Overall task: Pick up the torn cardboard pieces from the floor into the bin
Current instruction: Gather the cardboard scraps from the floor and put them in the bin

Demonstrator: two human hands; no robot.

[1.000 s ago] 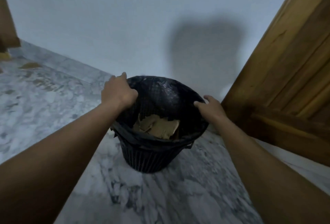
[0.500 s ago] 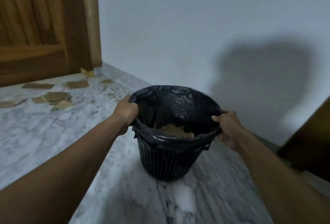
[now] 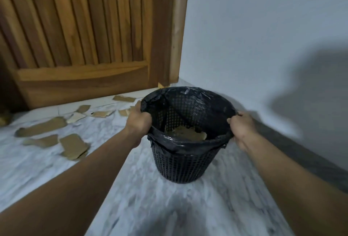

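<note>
A black mesh bin (image 3: 184, 164) lined with a black plastic bag is in the middle of the view, above the marble floor. My left hand (image 3: 138, 120) grips its left rim and my right hand (image 3: 242, 125) grips its right rim. Brown cardboard pieces in the bin (image 3: 185, 134) lie at its bottom. Several torn cardboard pieces (image 3: 73, 146) are scattered on the floor to the left, in front of the door, one long piece (image 3: 42, 127) among them.
A wooden door (image 3: 84, 34) with its frame fills the upper left. A pale wall (image 3: 254, 38) runs along the right, meeting the grey-white marble floor (image 3: 169, 207). My shadow falls on the wall at the right.
Both hands closed on the bin's rim and carried it leftward. The view swung left, so the door and the scattered cardboard now stand close ahead.
</note>
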